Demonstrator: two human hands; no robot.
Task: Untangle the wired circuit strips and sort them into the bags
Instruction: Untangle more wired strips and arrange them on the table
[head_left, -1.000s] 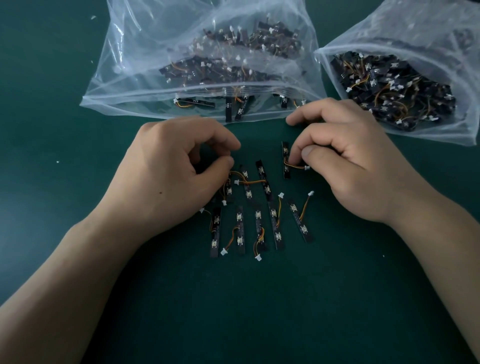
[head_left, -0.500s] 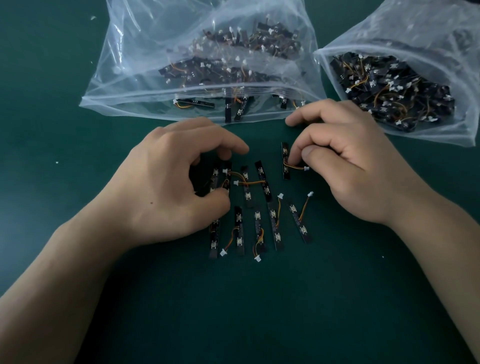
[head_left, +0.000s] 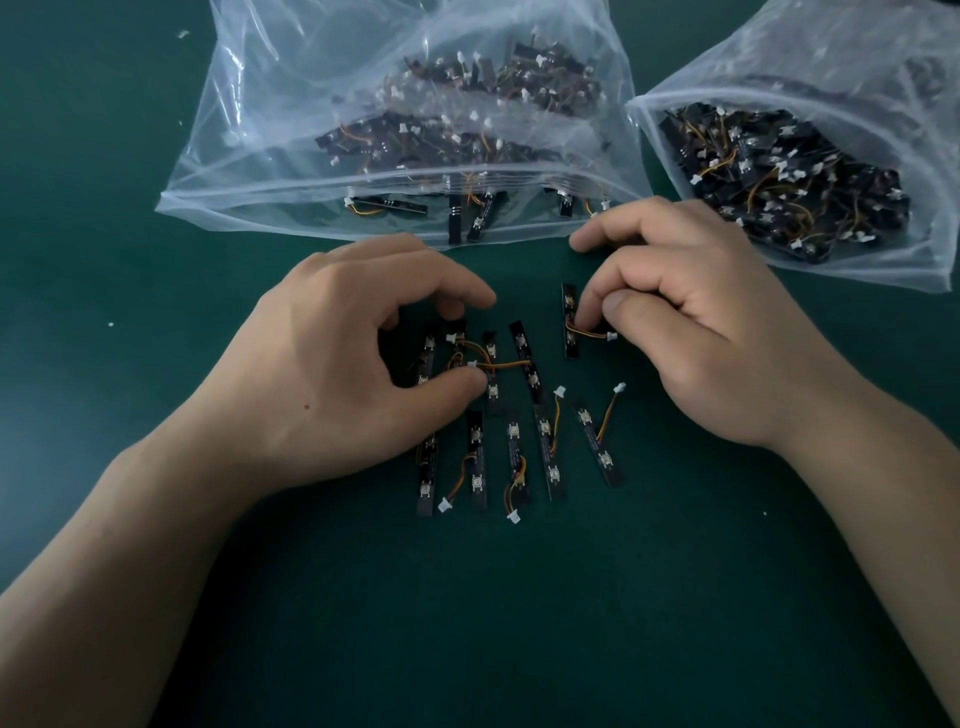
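Our left hand (head_left: 353, 364) arches over the tangled strips (head_left: 493, 395) in the middle of the green table (head_left: 519, 623). Its fingers are curled. The thumb presses at the near end of the bunch and the fingertips come down at the far end, so the leftmost strips are pinched in between. Orange wires (head_left: 506, 365) cross over these strips, and a white plug lies just beside the thumb tip.

Our right hand (head_left: 701, 332) is curled too. Forefinger and thumb nip a single strip (head_left: 571, 348) where its orange lead leaves the board. That strip lies flat on the table to the right of the tangle and apart from it, pointing far to near, and its white plug (head_left: 612, 336) sticks out just under the thumb.

Nearer to us, a row of strips (head_left: 549, 457) lies side by side on the table. Each has its short wire and white plug free, and the leftmost one is partly under our left wrist.

Two clear plastic bags lie on the far side. The left bag (head_left: 260, 208) is large and holds many dark strips, with a few close to its near edge. The right bag (head_left: 909, 270) holds a dense heap of them, and our right knuckles are just beside its near corner.
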